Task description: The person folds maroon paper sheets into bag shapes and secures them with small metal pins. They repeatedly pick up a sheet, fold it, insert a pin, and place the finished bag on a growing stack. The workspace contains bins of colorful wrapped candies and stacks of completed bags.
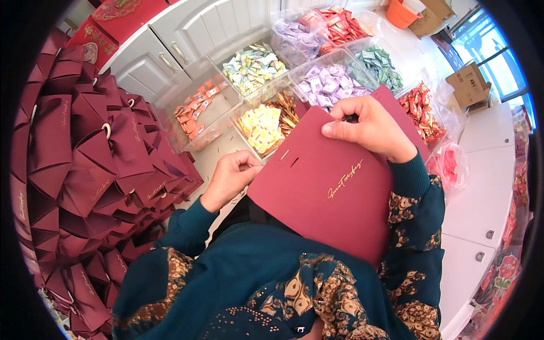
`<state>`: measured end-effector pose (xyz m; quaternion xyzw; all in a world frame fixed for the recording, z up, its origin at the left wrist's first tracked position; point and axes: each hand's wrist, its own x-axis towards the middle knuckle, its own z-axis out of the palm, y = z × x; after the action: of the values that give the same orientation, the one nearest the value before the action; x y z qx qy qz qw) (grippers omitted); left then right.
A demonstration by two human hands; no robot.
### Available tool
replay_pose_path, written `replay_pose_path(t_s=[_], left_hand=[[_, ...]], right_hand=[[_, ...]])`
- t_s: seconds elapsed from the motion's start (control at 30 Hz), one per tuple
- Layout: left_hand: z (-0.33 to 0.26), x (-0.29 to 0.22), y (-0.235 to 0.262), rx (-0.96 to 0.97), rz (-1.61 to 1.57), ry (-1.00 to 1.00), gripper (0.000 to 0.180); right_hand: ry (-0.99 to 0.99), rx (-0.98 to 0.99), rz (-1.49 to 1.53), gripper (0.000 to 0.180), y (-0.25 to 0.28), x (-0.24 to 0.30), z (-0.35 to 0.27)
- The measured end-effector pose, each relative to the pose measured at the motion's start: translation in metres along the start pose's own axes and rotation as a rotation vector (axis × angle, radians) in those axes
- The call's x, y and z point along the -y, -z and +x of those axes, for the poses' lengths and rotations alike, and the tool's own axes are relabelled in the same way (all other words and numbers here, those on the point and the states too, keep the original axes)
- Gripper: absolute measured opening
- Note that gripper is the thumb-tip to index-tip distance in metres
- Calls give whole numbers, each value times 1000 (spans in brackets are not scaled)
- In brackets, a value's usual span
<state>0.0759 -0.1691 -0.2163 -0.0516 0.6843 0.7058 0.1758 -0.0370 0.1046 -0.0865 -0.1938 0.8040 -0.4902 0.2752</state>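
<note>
A burgundy card gift box, still mostly flat, is tilted in front of my body. Gold script and two short slits mark its face. My right hand grips its upper edge, thumb on the face and the other fingers behind. At the box's left edge, my left hand is closed, its thumb and forefinger pinched at the card's border. The fingertips there are partly hidden. Just beyond the box are clear bins of wrapped sweets: yellow packets, purple packets and red-and-gold packets.
Folded burgundy boxes are piled high on the left. Farther bins hold orange packets, pale green-yellow packets and green packets. White cabinets stand behind. A cardboard box and white cupboard are at right.
</note>
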Motion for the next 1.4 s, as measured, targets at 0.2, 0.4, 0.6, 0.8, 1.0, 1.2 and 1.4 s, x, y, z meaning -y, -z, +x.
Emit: replay_pose_path(t_s=[0.2, 0.4, 0.6, 0.8, 1.0, 1.2, 1.4], left_hand=[[8, -30, -9, -30, 474, -660, 26], [-1, -45, -19, 408, -114, -339, 32], [1, -43, -16, 406, -39, -412, 30], [-9, -38, -24, 306, -19, -503, 31], [-10, -23, -26, -23, 48, -535, 19], [-3, -29, 39, -23, 289, -126, 10], [17, -35, 36, -393, 770, -771, 17]], right_hand=[[29, -23, 56, 20, -1, 10, -8], [80, -19, 54, 19, -1, 17, -15], [70, 13, 78, 19, -8, 24, -16], [96, 12, 56, 19, -9, 19, -14], [103, 16, 68, 19, -11, 19, -14], [143, -18, -22, 22, -4, 22, -17], [261, -52, -225, 24, -9, 5, -7]])
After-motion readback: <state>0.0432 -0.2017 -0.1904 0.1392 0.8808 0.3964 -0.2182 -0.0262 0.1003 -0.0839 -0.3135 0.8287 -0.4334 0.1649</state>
